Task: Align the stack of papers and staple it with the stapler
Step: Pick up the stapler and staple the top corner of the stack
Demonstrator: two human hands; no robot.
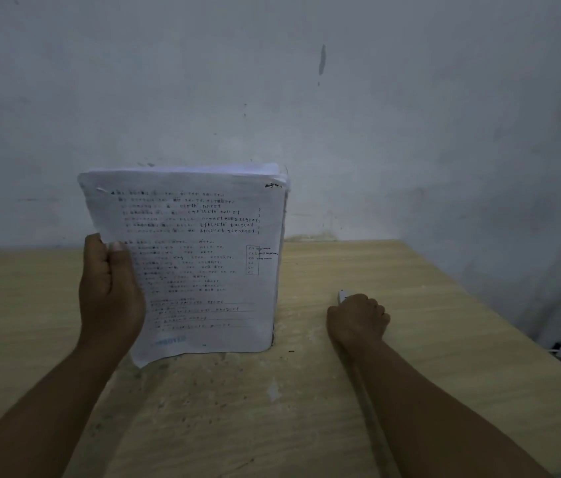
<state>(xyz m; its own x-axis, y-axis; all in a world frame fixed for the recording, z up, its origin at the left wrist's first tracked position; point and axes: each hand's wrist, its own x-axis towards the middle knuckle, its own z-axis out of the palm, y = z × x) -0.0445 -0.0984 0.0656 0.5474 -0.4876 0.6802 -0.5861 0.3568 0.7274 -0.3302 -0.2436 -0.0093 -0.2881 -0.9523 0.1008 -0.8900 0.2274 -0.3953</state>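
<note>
Stack of papers upright on table, centre frame, left hand clamped on its left edge; right hand curled round small white object.

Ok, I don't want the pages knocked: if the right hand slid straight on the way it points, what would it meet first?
Likely the right edge of the paper stack, which the left hand holds upright. The right hand, gripping what looks like a stapler, points forward-left; depth is unclear.
</note>
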